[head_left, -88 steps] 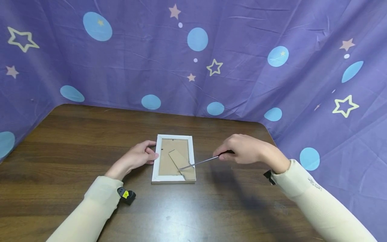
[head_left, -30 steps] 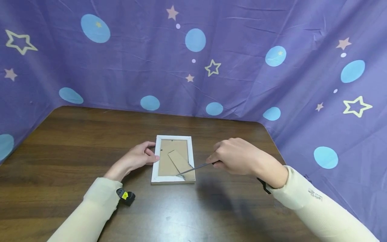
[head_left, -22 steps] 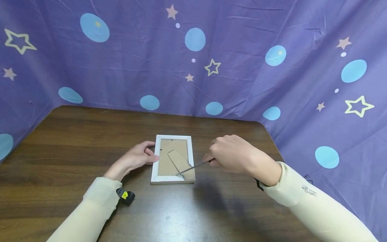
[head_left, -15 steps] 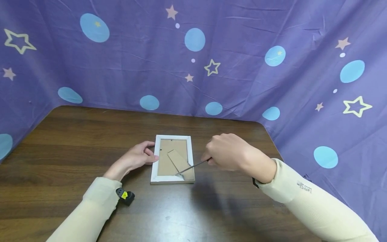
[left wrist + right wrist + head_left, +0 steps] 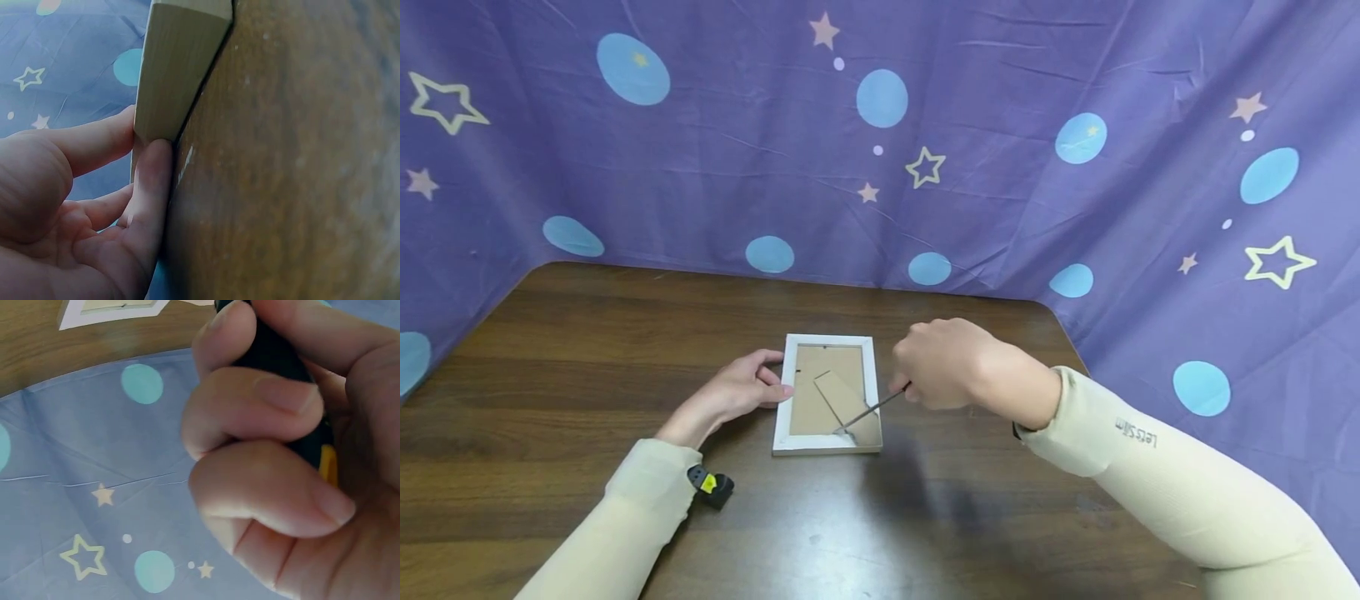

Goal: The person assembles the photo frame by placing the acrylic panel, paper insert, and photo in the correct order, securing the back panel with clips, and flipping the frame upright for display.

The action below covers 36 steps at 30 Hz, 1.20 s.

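A white picture frame [image 5: 781, 425] lies face down on the wooden table, its brown backing board [image 5: 811, 408] and slanted stand flap [image 5: 844, 398] showing. My left hand [image 5: 741, 387] holds the frame by its left edge, thumb over the border; in the left wrist view a finger [image 5: 153, 165] presses the frame's side [image 5: 181, 62]. My right hand [image 5: 943, 362] grips a screwdriver, its black handle with a yellow patch [image 5: 281, 362] wrapped by curled fingers. The screwdriver's thin shaft [image 5: 880, 404] slopes down left across the flap, its tip at the backing's lower inner edge.
The brown wooden table [image 5: 625, 358] spreads around the frame. A purple curtain [image 5: 1000, 200] with stars and dots hangs behind the table and along its sides. A black strap device [image 5: 711, 487] sits on the left wrist.
My right hand has moved left toward the frame, and the screwdriver now stands steeper. Its tip has shifted from the flap to the backing's lower edge. The left hand and frame stay nearly still.
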Motion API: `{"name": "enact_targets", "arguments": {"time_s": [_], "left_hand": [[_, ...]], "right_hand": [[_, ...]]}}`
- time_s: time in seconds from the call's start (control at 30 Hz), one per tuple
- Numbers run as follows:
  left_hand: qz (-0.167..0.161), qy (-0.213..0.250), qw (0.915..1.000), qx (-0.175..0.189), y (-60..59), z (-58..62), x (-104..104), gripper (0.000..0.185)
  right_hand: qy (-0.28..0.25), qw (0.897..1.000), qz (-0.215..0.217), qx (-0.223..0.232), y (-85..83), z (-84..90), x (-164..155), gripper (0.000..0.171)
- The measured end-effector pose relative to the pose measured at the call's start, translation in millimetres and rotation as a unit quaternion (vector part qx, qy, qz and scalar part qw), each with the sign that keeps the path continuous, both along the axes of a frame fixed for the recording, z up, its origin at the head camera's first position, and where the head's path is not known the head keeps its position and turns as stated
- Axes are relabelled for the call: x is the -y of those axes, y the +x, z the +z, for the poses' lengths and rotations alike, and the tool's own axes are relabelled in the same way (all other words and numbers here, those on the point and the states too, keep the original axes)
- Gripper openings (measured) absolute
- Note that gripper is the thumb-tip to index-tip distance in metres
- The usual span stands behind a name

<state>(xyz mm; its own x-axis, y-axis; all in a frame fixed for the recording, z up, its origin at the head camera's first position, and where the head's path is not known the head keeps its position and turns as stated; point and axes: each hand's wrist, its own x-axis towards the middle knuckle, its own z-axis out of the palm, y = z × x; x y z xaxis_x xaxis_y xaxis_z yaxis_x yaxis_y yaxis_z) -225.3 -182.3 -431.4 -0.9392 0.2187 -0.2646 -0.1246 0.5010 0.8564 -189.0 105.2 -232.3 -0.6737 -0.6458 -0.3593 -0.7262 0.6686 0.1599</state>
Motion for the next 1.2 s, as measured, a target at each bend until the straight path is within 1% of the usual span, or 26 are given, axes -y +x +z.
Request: {"name": "enact_targets", "arguments": {"time_s": [0.07, 0.17, 0.33, 0.47, 0.63, 0.83, 0.97, 1.1, 1.2], "left_hand": [[0.001, 0.0, 1.0, 0.0, 0.3, 0.1, 1, 0.079], [0.002, 0.005, 1.0, 0.006, 0.2, 0.4, 1, 0.079], [-0.002, 0.0, 0.9999, 0.012, -0.3, 4.5, 0, 0.08], [0.001, -0.007, 0.9999, 0.015, -0.6, 5.6, 0, 0.08], [0.005, -0.01, 0.9998, 0.019, -0.2, 3.8, 1, 0.078], [0.003, -0.01, 0.9998, 0.017, 0.0, 2.6, 2, 0.077], [0.004, -0.018, 0.9997, 0.015, -0.2, 3.3, 0, 0.076], [0.005, -0.024, 0.9996, 0.016, 0.0, 3.9, 0, 0.076], [0.007, -0.022, 0.9996, 0.018, 0.4, 4.1, 1, 0.076]], "right_hand": [[-0.005, 1.0, 0.002, 0.014, -3.3, -0.8, -2, 0.026], [-0.013, 1.0, 0.021, 0.016, -5.6, -4.3, -12, 0.028], [-0.044, 0.997, 0.071, 0.001, -3.7, -15.0, -34, 0.03], [-0.067, 0.992, 0.108, -0.019, -2.2, -21.9, -44, 0.03], [-0.078, 0.988, 0.13, -0.034, -1.7, -22.7, -46, 0.028], [-0.084, 0.985, 0.144, -0.044, -0.3, -21.7, -45, 0.028], [-0.086, 0.984, 0.148, -0.046, 1.4, -21.6, -45, 0.029], [-0.081, 0.987, 0.135, -0.038, 1.8, -22.0, -44, 0.028], [-0.073, 0.991, 0.108, -0.018, -1.2, -21.4, -41, 0.028]]}}
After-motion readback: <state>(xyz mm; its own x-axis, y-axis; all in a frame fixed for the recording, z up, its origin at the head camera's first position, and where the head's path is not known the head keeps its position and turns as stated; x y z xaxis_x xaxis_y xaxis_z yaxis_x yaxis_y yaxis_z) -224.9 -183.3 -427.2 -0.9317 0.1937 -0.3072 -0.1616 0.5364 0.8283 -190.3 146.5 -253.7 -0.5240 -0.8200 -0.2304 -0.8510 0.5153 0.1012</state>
